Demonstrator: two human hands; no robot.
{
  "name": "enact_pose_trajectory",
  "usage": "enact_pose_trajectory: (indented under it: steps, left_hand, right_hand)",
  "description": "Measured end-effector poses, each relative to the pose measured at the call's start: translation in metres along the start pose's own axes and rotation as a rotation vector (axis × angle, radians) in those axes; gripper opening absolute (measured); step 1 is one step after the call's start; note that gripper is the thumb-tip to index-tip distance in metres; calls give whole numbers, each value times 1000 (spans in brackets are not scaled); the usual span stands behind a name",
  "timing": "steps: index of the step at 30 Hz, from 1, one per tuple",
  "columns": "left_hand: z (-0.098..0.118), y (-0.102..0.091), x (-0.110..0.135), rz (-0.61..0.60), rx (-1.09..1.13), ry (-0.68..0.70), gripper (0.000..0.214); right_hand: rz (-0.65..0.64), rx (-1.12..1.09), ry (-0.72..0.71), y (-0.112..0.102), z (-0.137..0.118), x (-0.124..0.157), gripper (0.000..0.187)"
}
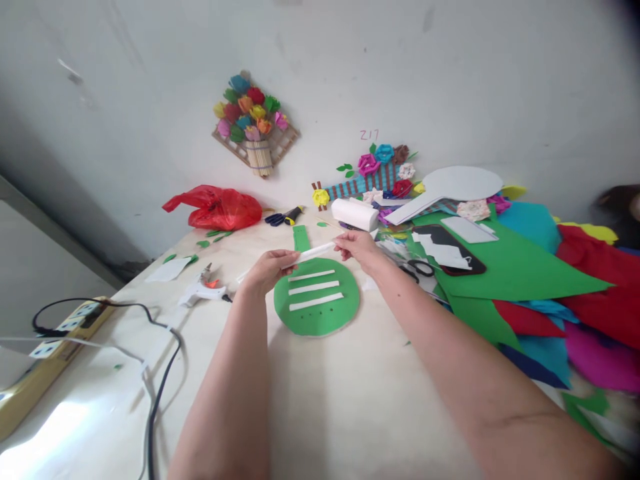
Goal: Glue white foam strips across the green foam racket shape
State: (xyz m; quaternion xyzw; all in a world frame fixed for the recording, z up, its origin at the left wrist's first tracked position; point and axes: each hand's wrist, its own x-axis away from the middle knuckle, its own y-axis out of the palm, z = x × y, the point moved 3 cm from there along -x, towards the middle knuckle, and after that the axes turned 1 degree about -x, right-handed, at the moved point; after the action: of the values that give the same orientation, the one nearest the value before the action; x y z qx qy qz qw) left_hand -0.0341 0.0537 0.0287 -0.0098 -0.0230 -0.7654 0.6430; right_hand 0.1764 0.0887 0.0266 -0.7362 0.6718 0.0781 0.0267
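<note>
Between my two hands a narrow white paper strip (317,251) is stretched. My left hand (274,268) pinches its left end, and my right hand (356,248) pinches its right end. Just below lies a round green paper piece (325,325) with a green handle (301,238) at its top. Three white strips (314,287) lie across the round part, one above another, with a row of small dark dots beneath them. The held strip is over the upper edge of the round part; whether it touches there I cannot tell.
At left are a white glue gun (203,291), a power strip (55,340) with cables and a red plastic bag (220,208). Pliers (285,216) lie behind. On the right are a phone (450,250), black-handled scissors (418,268), a white paddle-shaped cutout (457,183) and coloured sheets (520,267). Paper flowers (250,110) decorate the wall.
</note>
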Motion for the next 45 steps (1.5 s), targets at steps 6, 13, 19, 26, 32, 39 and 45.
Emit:
enact_pose_trajectory:
  steps: [6, 13, 19, 26, 32, 39, 45]
  left_hand:
    - [-7, -8, -5, 150, 258, -7, 13]
    - [-13, -23, -9, 414, 414, 103, 8]
    - [-14, -30, -10, 473, 478, 199, 12]
    - [-21, -33, -11, 495, 468, 207, 17]
    - [-25, -31, -10, 493, 459, 195, 22]
    - [-27, -30, -11, 473, 468, 215, 28]
    - [-27, -28, -11, 441, 447, 228, 30]
  right_hand:
    - [27, -93, 44, 4, 0, 4, 9]
    - [40, -137, 67, 5, 1, 7, 9]
    - [3, -108, 76, 8, 7, 7, 4]
    - [-12, 46, 133, 9, 17, 6, 3]
    - [-29, 136, 109, 10, 18, 6, 4]
    - [8, 105, 87, 9, 32, 1, 11]
    - [39, 222, 58, 8, 42, -6, 14]
